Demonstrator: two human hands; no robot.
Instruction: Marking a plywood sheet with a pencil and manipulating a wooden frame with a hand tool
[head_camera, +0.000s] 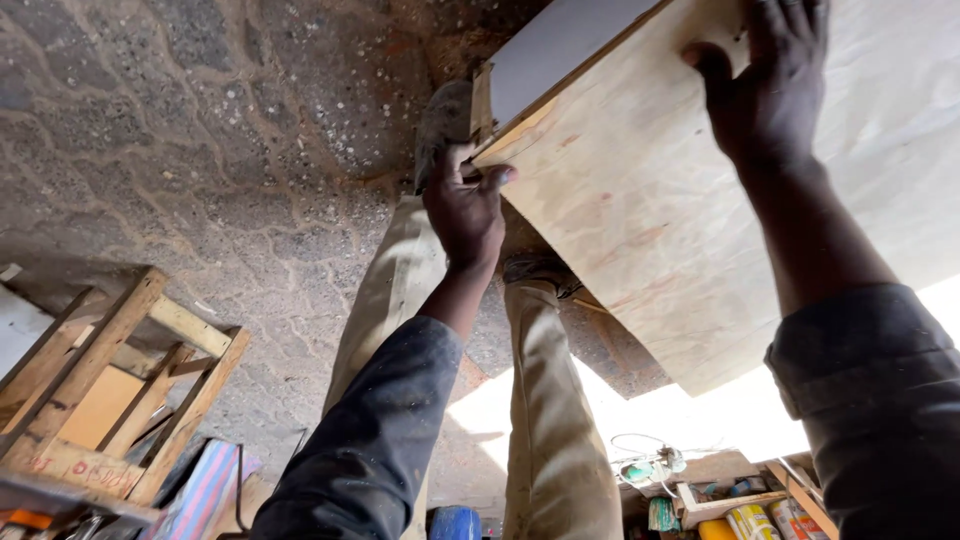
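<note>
The stone-paved floor (230, 150) carries everything here, its grey slabs cracked and speckled. A wooden frame (110, 390) of pale slats stands on it, well to the left of the person's dusty shoe (440, 125), which is planted on the paving. Just beside the frame, on its right, lies a striped cloth (205, 490). Far right of the frame, a shallow wooden tray (715, 505) holds cans.

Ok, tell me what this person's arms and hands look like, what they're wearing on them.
Both hands, the left hand and the right hand, are bare, with no gloves, rings or watch visible. Both arms wear long dark sleeves, the left sleeve speckled with pale dust, the right sleeve ending short of the wrist.
</note>
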